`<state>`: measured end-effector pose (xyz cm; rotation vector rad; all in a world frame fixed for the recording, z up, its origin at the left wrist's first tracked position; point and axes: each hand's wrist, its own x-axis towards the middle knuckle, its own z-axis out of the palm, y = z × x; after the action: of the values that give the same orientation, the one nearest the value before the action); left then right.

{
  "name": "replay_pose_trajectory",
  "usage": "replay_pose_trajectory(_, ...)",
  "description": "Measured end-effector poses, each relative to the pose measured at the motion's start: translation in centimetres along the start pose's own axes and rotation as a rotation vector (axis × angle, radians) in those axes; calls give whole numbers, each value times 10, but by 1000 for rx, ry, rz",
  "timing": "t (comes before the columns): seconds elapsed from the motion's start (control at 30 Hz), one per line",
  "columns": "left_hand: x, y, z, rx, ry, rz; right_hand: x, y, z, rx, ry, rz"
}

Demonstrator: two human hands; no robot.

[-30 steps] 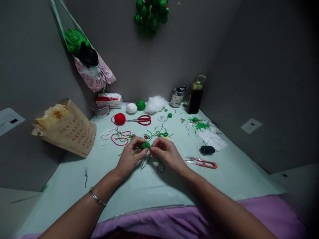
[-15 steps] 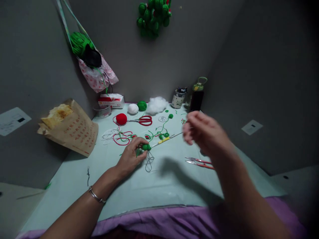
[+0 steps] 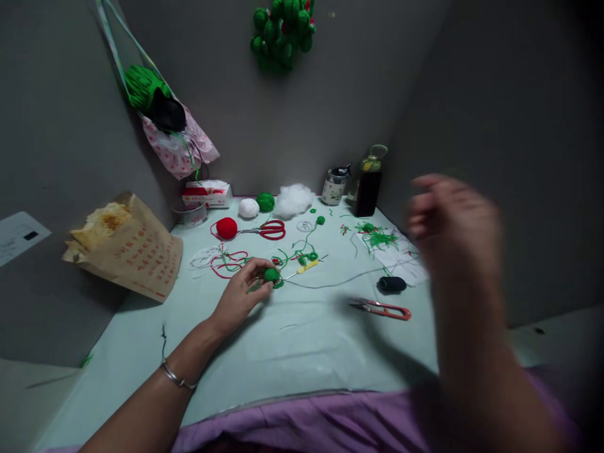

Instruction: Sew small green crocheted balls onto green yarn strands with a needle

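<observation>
My left hand point(image 3: 245, 288) rests on the table with its thumb and fingers closed round a small green crocheted piece point(image 3: 272, 275). A dark thread runs from beside this piece to the right across the table. Just right of the piece lies a crochet hook point(image 3: 307, 267) with a yellow grip. My right hand point(image 3: 455, 220) is raised in the air at the right, blurred by motion. Its fingers are curled together; whatever they pinch cannot be made out. Below and left of it are thread snips point(image 3: 381, 308) with orange handles and a dark thread spool point(image 3: 392, 285).
Red yarn point(image 3: 227, 228), white yarn point(image 3: 248, 207), green yarn point(image 3: 265, 202), red-handled scissors point(image 3: 272, 230) and white stuffing point(image 3: 294, 200) lie towards the back. A paper bag point(image 3: 136, 251) with bread stands left. Green scraps lie on paper point(image 3: 408, 267). A phone point(image 3: 367, 194) leans at the back right.
My right hand has moved up and to the right, away from the green piece. The loose loop of dark thread beside the piece is gone. The spool and paper have come into view.
</observation>
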<state>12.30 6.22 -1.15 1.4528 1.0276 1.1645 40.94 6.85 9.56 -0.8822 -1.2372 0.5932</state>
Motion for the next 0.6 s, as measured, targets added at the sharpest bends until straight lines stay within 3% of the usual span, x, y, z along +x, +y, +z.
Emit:
replay_pose_trajectory(0.03,-1,0,1,-4,-6,10,-8,10,13,65,-86,147)
replay_pose_trajectory(0.1,-1,0,1,-11,-13,33,-30,35,42,75,-427,420)
replay_pose_trajectory(0.23,0,-6,-3,27,9,79,-71,68,78,127,-891,633)
replay_pose_trajectory(0.3,2,-10,-4,105,20,117,-74,68,77,249,-919,653)
replay_pose_trajectory(0.43,1,-13,-3,230,-35,203,-58,47,64,433,-678,584)
replay_pose_trajectory(0.5,0,-13,-1,193,-65,184,-51,35,59,354,-755,505)
replay_pose_trajectory(0.6,0,-14,-1,-5,-91,55,-44,23,54,80,-1011,315)
